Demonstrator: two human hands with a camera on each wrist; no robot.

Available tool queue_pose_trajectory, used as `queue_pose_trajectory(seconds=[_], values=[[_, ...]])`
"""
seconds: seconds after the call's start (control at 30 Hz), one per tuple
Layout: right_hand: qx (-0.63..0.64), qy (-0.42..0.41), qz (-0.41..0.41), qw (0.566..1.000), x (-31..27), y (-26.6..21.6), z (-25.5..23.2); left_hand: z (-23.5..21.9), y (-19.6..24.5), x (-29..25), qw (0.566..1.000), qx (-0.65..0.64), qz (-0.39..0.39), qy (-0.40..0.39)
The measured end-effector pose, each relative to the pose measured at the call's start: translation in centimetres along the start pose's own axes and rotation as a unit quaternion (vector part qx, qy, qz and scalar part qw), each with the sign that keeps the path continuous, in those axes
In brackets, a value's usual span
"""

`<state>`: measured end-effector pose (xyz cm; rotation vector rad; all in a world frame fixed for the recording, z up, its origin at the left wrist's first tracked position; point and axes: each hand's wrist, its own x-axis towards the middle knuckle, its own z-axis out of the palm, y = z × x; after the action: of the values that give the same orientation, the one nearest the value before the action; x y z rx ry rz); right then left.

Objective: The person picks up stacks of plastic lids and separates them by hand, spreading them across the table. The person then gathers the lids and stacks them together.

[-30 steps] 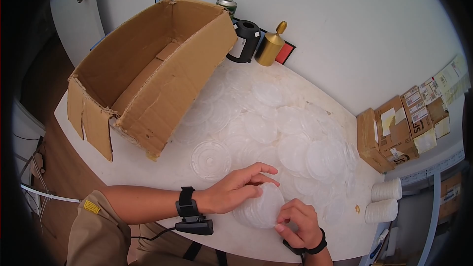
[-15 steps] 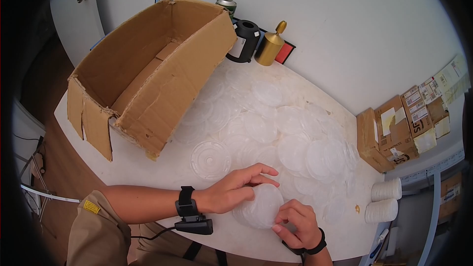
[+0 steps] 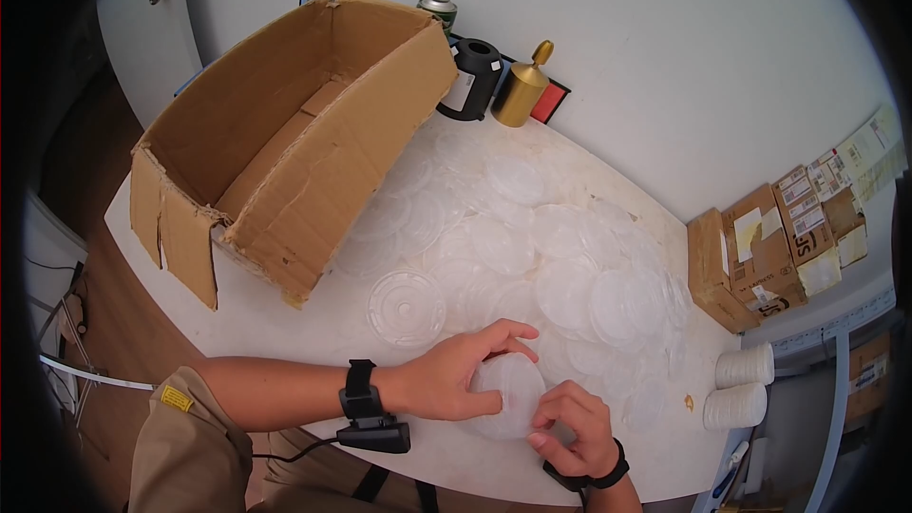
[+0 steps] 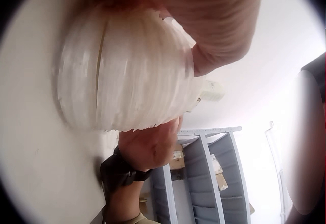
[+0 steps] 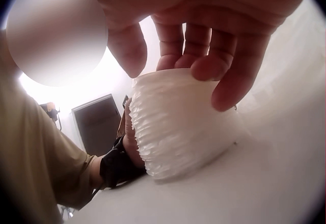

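A thick stack of translucent round plastic lids (image 3: 518,388) stands on the white table near its front edge. My left hand (image 3: 456,375) grips it from the left, thumb across the top and fingers round the far side. At the stack's right edge my right hand (image 3: 575,432) holds on with curled fingers, thumb and fingertips at the top rim. In the left wrist view the ridged sides of the stacked lids (image 4: 127,71) show close up. The right wrist view has the right fingers (image 5: 244,71) bent over the stack's top.
Loose lids (image 3: 570,256) spread in a heap beyond the hands, with one ringed lid (image 3: 407,309) lying apart. A big open carton (image 3: 351,161) stands at the left. Two stacks of lids (image 3: 734,407) sit at the right edge, near taped boxes (image 3: 760,237).
My left thumb has bent back and then reached down across the top of the stack, with the left hand turning slightly. The right hand stays nearly still at the rim.
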<state>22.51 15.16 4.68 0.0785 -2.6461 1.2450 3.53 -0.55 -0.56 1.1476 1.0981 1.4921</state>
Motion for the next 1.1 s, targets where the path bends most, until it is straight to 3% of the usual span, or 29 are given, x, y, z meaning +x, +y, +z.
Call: queue_pose_trajectory(seconds=[0.03, 0.27, 0.57, 0.67, 0.7, 0.77, 0.8, 0.9, 1.1], values=[[-0.005, 0.003, -0.022, 1.000, 0.1, 0.1, 0.1, 0.1, 0.0, 0.0, 0.999, 0.051, 0.014, -0.002], [-0.057, 0.021, -0.049, 0.997, 0.0, 0.0, 0.6, 0.3, -0.1, 0.0, 0.997, 0.072, 0.012, 0.004], [-0.087, 0.122, -0.092, 0.984, -1.3, 0.7, 0.4, 0.5, 0.4, 0.0, 0.996, 0.089, 0.013, 0.011], [-0.078, 0.263, -0.074, 0.959, -1.8, 1.0, 0.2, 0.4, 0.6, 0.0, 0.988, 0.151, 0.013, 0.015], [-0.078, 0.263, -0.075, 0.959, -2.1, 1.2, 0.2, 0.4, 0.7, 0.0, 0.989, 0.148, 0.013, 0.006], [-0.035, 0.404, -0.010, 0.914, -2.6, 1.6, 0.4, 0.3, 1.0, -0.1, 0.989, 0.146, 0.013, -0.001], [-0.032, 0.436, 0.002, 0.899, -2.6, 1.7, 0.2, 0.3, 1.2, -0.2, 0.985, 0.168, 0.026, -0.006], [-0.062, 0.493, 0.058, 0.866, -1.3, 1.5, -0.9, 0.5, 1.1, -0.2, 0.977, 0.205, 0.056, -0.011], [-0.204, 0.472, 0.092, 0.853, -1.7, 4.1, -4.5, 0.4, 1.3, -0.3, 0.960, 0.263, 0.085, -0.040]])
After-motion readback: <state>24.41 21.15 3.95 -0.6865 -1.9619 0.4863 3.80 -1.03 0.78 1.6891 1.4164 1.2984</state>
